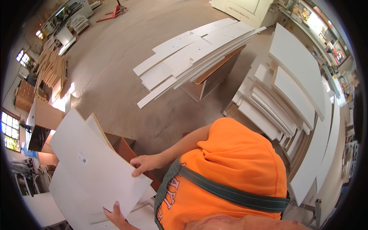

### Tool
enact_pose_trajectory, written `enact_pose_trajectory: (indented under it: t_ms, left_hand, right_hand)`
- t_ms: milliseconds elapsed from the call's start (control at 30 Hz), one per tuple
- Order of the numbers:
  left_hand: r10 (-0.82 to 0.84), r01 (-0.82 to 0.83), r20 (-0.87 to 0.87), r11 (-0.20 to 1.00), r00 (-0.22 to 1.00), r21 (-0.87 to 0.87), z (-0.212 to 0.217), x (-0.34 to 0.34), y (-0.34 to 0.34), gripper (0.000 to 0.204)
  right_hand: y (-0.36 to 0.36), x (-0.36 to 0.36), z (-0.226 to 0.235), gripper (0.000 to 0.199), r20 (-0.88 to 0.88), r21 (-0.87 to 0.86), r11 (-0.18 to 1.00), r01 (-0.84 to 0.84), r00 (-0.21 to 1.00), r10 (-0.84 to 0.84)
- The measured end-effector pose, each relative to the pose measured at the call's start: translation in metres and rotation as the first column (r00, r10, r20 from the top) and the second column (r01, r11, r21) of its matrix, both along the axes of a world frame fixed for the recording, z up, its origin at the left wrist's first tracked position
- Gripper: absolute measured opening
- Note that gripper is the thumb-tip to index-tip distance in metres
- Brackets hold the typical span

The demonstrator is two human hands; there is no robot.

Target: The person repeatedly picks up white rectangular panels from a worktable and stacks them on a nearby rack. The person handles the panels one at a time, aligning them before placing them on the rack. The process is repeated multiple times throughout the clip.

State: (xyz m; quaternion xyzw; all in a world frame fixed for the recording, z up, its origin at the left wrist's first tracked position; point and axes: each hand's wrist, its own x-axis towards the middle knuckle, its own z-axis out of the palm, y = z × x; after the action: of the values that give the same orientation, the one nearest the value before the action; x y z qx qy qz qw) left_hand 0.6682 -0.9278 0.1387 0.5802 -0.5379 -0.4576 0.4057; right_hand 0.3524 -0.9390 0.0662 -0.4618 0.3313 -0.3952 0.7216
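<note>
My right hand (145, 164) reaches across my body and has its grip closed on the edge of a large white panel (92, 168), fingers curled over the rim near its right corner. The panel lies tilted on top of a low stack of white boards (73, 199) at my lower left, and a small printed label (82, 157) sits on its face. My left hand (117, 217) is at the bottom of the view, lying against the panel's lower edge; only the back of it shows, so I cannot tell whether its grip is closed on the board or just resting there. A brown-edged board (97, 126) leans just behind the panel, and a reddish-brown box edge (124, 147) shows beside my right wrist.

My orange shirt (230, 168) fills the lower middle of the view, crossed by a grey-green strap (230, 193).

Well apart from me, on the concrete floor (115, 76), a fanned pile of long white strips (195, 53) rests on a brown cabinet (214, 78). To my right, more white panels (291, 84) lean in rows against a rack. Far off at my left lies a heap of pale wooden slats (51, 69), near bright windows (9, 130), and a red pallet jack (113, 12) stands at the top of the room
</note>
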Motion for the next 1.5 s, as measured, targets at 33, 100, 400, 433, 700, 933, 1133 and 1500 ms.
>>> enact_pose_trajectory:
  t_ms: [33, 100, 400, 433, 700, 933, 1133, 1500]
  left_hand:
    - [-0.102, 0.101, -0.035, 0.994, 0.994, -0.048, 0.006, -0.019, -0.015, 0.060]
    - [-0.190, 0.189, -0.052, 0.981, 0.980, -0.039, 0.011, -0.065, -0.054, 0.059]
    - [-0.730, 0.728, -0.037, 0.673, 0.682, 0.128, 0.002, -0.354, -0.211, 0.049]
    - [-0.772, 0.769, -0.053, 0.621, 0.634, 0.151, -0.001, -0.390, -0.228, 0.048]
    - [-0.887, 0.864, -0.044, 0.436, 0.460, 0.251, -0.031, -0.707, -0.331, 0.044]
    - [-0.738, 0.829, -0.399, 0.400, 0.544, 0.392, -0.094, -0.859, -0.376, 0.027]
    - [-0.603, 0.753, -0.467, 0.410, 0.647, 0.515, -0.143, -0.910, -0.357, 0.035]
    - [-0.799, 0.763, 0.364, 0.583, 0.478, 0.278, -0.212, -0.856, -0.388, 0.042]
  right_hand:
    - [-0.006, -0.017, 0.003, 0.046, 0.053, 0.039, 0.995, 0.091, 0.994, -0.093]
    - [-0.018, -0.048, 0.009, 0.038, 0.282, 0.213, 0.939, 0.271, 0.903, -0.325]
    - [-0.063, -0.258, -0.016, 0.054, 0.187, 0.496, 0.433, 0.753, 0.394, -0.900]
    - [-0.072, -0.291, -0.022, 0.056, 0.178, 0.544, 0.407, 0.734, 0.373, -0.911]
    - [-0.128, -0.547, -0.058, 0.068, -0.218, 0.489, -0.088, 0.868, 0.024, -0.976]
    - [-0.148, -0.706, -0.120, 0.071, -0.528, 0.302, -0.409, 0.861, -0.206, -0.824]
    - [-0.157, -0.785, -0.153, 0.074, -0.630, 0.185, -0.604, 0.775, -0.379, -0.678]
    - [-0.100, -0.857, -0.101, 0.080, -0.501, 0.132, -0.711, 0.690, -0.572, -0.649]
